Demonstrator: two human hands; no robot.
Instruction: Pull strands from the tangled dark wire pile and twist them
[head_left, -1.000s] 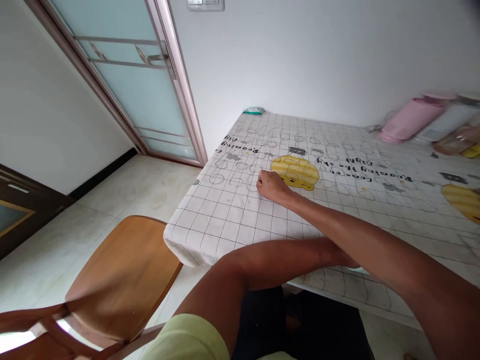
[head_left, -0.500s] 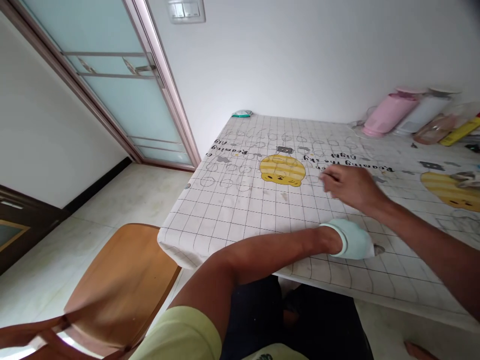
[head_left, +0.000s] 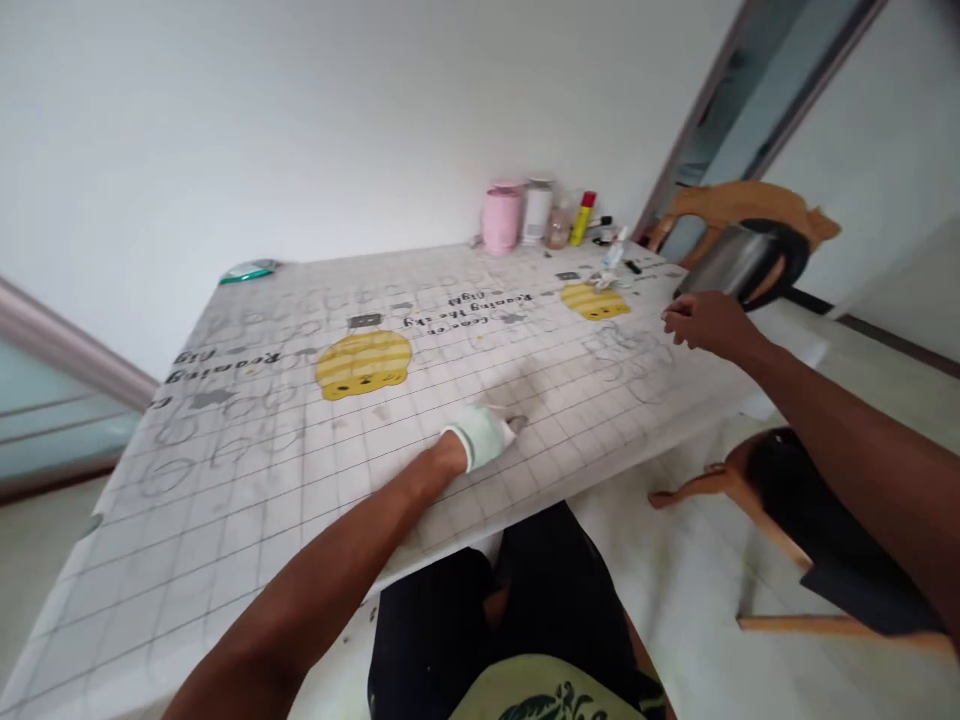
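Observation:
A mint-green cloth cover (head_left: 477,436), sock-like or glove-like, hides the fingers of my left hand (head_left: 487,440), which rests on the checked tablecloth (head_left: 315,470) near its front edge. By its white tip is a small greyish shape (head_left: 517,423) that I cannot make out. Out to the right, above the table, my bare right hand (head_left: 709,322) has its fingers curled and pinched together. Anything between them is too small to tell. Just behind that hand stands a steel kettle (head_left: 724,262) with a black handle.
Along the wall stand a pink flask (head_left: 501,218), a white flask (head_left: 537,212), a pinkish bottle (head_left: 558,228) and a yellow can with a red cap (head_left: 583,220). A green-edged packet (head_left: 248,271) lies at the far left corner. Wooden chairs (head_left: 739,205) flank the right side.
The view has turned to the right, bringing the kettle and right-hand chairs into sight. My right hand has swung away from my left, out toward the kettle. The left stays on the tablecloth.

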